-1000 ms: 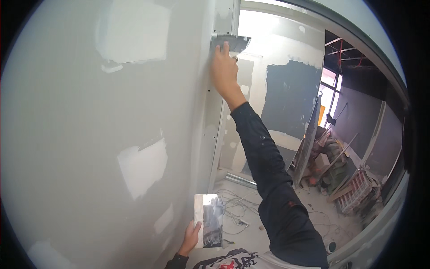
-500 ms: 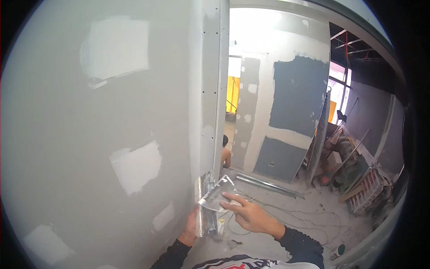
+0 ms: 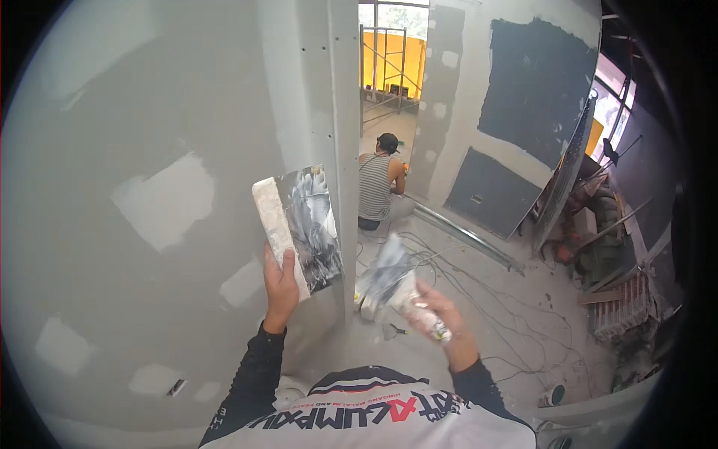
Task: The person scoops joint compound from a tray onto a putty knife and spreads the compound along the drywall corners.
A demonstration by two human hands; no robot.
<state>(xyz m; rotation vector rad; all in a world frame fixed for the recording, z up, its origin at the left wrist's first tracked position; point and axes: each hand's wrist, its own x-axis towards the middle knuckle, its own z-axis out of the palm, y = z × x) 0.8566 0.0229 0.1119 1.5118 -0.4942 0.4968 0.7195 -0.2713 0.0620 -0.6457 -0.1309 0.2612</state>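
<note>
Head view — we list first the left hand (image 3: 280,293), its thumb laid over the white-crusted handle and its other fingers mostly hidden behind. It grips a wide rectangular metal plastering blade (image 3: 313,224), smeared white and dark grey, tilted before the edge of a pale grey panel wall (image 3: 97,239); we cannot tell whether they touch.

Next, the right hand (image 3: 446,314): fingers closed round the handle of a smaller metal putty knife (image 3: 390,281) with a white-coated grip. It is blurred, so we cannot tell each finger's place. This knife's blade points up and left, apart from the wide one.

Beyond, we record a person in a grey striped sleeveless top (image 3: 376,187), low near the floor — and thin grey cables (image 3: 516,340) along that floor.
</note>
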